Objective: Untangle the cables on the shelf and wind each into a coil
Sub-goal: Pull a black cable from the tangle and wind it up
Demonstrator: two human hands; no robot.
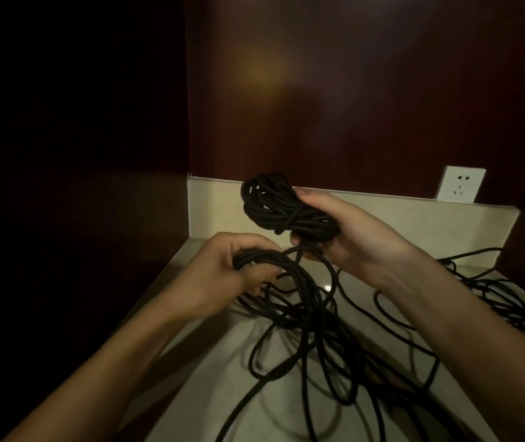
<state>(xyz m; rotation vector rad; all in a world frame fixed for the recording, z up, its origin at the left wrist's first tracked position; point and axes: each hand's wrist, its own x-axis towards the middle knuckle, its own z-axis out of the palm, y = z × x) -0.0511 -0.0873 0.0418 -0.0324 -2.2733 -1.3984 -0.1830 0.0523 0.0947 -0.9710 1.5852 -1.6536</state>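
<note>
**Q:** where's the cable at?

**Me:** My right hand (347,231) grips a wound black cable coil (281,207) above the pale stone shelf (210,371). My left hand (226,275) clutches loose black cable strands (302,317) tangled on it.

Matt black cables (302,314), glossy dark wood panel (350,90), smooth pale shelf (222,393)

No readable text, label, brand or number anywhere.
</note>
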